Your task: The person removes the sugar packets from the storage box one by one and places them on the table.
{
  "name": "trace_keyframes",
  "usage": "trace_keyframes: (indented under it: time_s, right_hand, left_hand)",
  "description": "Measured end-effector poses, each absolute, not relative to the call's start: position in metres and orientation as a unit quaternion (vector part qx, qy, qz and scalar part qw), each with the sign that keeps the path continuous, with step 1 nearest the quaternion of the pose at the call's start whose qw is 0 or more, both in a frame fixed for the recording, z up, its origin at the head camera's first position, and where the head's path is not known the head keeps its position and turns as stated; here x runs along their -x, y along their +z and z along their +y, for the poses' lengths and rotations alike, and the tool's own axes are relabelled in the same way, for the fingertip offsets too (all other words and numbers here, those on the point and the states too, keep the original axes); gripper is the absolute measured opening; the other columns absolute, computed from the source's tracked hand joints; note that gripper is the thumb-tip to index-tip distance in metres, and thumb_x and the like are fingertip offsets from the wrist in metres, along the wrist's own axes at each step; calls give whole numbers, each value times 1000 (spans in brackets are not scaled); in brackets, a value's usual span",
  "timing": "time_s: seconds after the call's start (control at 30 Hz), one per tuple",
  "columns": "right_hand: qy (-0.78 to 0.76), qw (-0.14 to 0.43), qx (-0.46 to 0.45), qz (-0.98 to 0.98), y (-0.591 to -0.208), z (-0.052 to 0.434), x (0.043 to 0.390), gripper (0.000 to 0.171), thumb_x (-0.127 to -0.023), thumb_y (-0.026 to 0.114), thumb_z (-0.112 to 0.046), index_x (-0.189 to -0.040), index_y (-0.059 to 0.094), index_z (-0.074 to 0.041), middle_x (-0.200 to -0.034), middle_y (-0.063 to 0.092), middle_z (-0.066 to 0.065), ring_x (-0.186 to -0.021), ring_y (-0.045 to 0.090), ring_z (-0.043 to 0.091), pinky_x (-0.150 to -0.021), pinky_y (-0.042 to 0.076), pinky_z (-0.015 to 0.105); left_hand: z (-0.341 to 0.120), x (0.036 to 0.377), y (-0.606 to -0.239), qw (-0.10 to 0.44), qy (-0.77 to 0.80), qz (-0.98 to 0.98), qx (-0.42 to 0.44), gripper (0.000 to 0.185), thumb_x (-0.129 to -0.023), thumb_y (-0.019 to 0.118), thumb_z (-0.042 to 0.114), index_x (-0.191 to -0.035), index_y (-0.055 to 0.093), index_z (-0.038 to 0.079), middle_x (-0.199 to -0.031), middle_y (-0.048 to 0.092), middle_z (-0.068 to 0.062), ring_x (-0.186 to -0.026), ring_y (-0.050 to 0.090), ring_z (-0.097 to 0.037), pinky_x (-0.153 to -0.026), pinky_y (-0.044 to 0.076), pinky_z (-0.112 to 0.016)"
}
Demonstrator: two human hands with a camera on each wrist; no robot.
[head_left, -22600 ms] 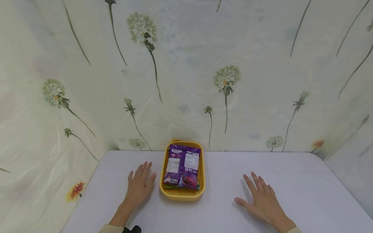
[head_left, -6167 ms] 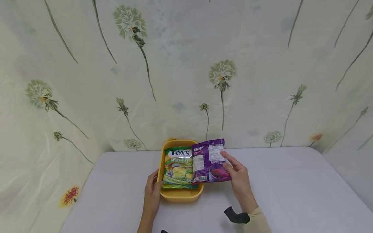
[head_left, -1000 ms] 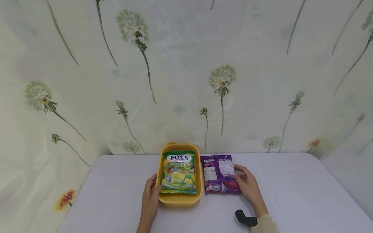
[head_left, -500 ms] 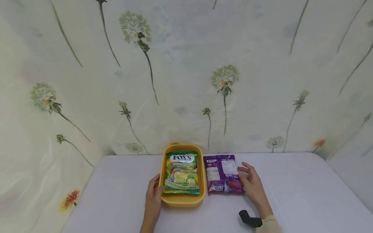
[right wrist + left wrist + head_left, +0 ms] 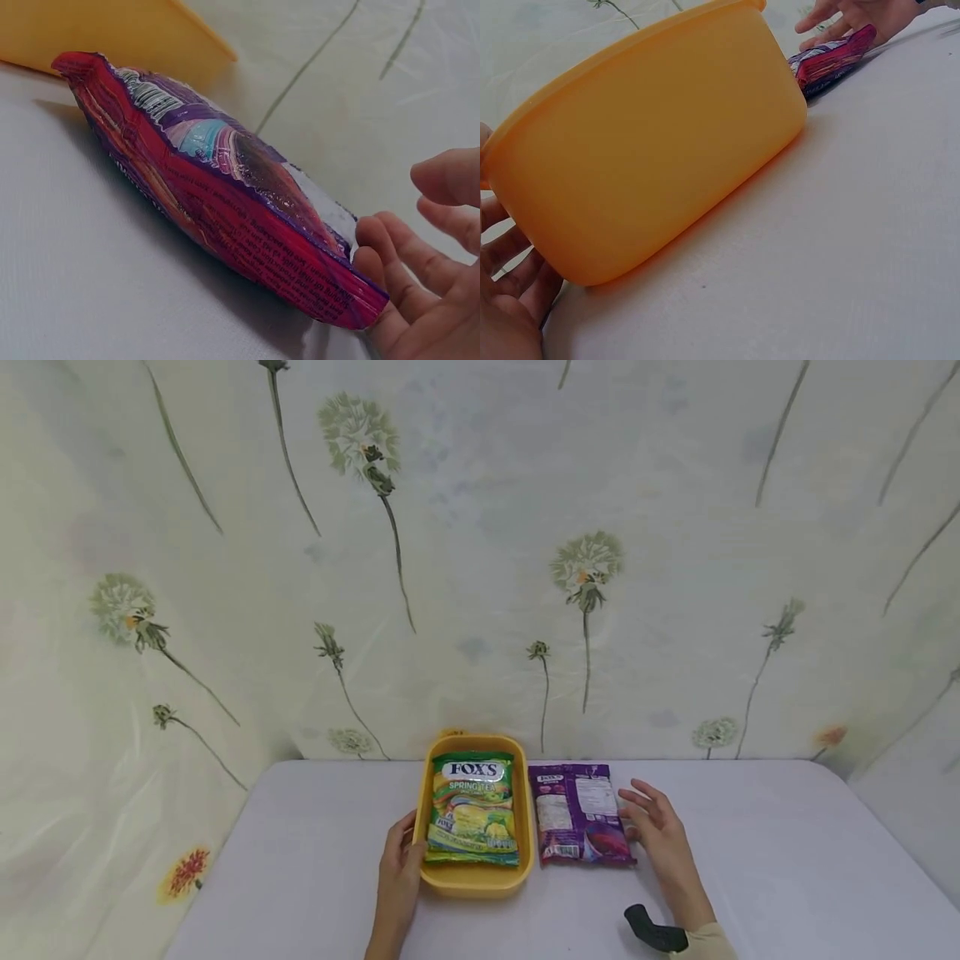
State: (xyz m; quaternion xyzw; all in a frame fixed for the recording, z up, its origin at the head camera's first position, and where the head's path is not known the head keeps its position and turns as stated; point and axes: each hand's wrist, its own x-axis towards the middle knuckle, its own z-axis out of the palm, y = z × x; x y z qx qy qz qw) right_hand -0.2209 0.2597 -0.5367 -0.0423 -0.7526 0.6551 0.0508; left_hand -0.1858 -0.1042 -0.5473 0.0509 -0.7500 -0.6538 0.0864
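Observation:
A yellow plastic tub [image 5: 476,885] stands on the white table, with a green FOX'S Spring Tea candy bag [image 5: 472,810] lying face up inside. My left hand [image 5: 399,877] holds the tub's left side near the front corner; in the left wrist view its fingers [image 5: 514,274] lie along the outer wall [image 5: 652,142]. Right of the tub, a purple FOX'S candy bag [image 5: 576,817] lies flat on the table, its printed back up. Beside its right edge is my right hand [image 5: 663,839], fingers loosely bent. In the right wrist view the thumb is raised off the purple bag [image 5: 225,180].
The white tabletop [image 5: 780,860] extends to both sides and in front of the tub. A pale cloth [image 5: 480,568] printed with dandelions hangs behind the table and along its sides. A black curved piece [image 5: 654,929] sticks out at the right wrist.
The purple bag has gone from the tub to the table on the right, uncovering the green bag. Lately the right fingers have loosened from the purple bag. The left hand stays at the tub.

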Motion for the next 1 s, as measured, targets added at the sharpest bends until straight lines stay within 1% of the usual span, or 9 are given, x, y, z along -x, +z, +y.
trace_keyframes:
  time_s: [0.13,0.23,0.37,0.47,0.6,0.77,0.9,1.0]
  right_hand:
    - [669,57,30,-740,-532,256,221,53,-98,49,-27,-144,31,-10,-134,50,14,-97,59,0,-76,52,21]
    - [663,54,14,-746,-527,251,222,51,-98,49,-28,-144,33,-13,-137,48,17,-99,58,0,-79,52,22]
    - [656,57,8,-752,-521,248,221,49,-98,49,-27,-143,34,-16,-136,48,16,-100,58,0,-79,53,23]
    - [657,62,5,-751,-518,250,219,48,-98,49,-26,-143,35,-15,-133,50,15,-100,58,1,-79,53,23]
    - [662,54,-1,-747,-515,248,218,49,-98,49,-27,-143,34,-15,-134,48,19,-100,58,2,-81,52,23]
    - [662,49,-1,-748,-513,244,218,49,-98,49,-29,-143,34,-17,-134,48,18,-101,58,1,-82,52,22]
    - [665,46,-15,-745,-513,240,219,51,-98,49,-30,-143,34,-13,-133,49,17,-103,59,3,-83,53,23]
    - [673,49,-26,-738,-511,239,218,51,-97,50,-28,-142,35,-11,-131,51,15,-104,60,6,-83,54,25]
  left_hand:
    - [-107,185,-546,87,-646,-757,-48,43,-96,48,15,-138,43,19,-140,46,-6,-124,51,-22,-99,47,-29]
    - [-109,184,-546,89,-644,-757,-58,43,-95,48,15,-138,43,19,-140,46,-6,-124,51,-22,-97,48,-29]
    - [-109,183,-548,85,-652,-752,-51,43,-96,48,15,-139,42,18,-141,45,-7,-125,50,-23,-97,47,-28]
    - [-106,184,-548,84,-657,-748,-42,44,-97,47,15,-140,40,18,-142,45,-7,-126,49,-23,-98,47,-27]
    - [-104,184,-547,88,-657,-747,-43,45,-96,48,12,-140,41,18,-140,46,-7,-125,50,-23,-97,47,-27]
    - [-102,184,-545,83,-656,-749,-46,44,-96,48,13,-139,42,19,-139,47,-6,-124,51,-22,-97,47,-27]
    - [-103,184,-546,82,-655,-749,-53,43,-95,49,14,-138,43,19,-140,47,-6,-123,51,-22,-98,47,-28]
    - [-103,185,-546,82,-654,-750,-56,43,-95,49,14,-138,44,18,-140,47,-6,-124,51,-23,-98,47,-29]
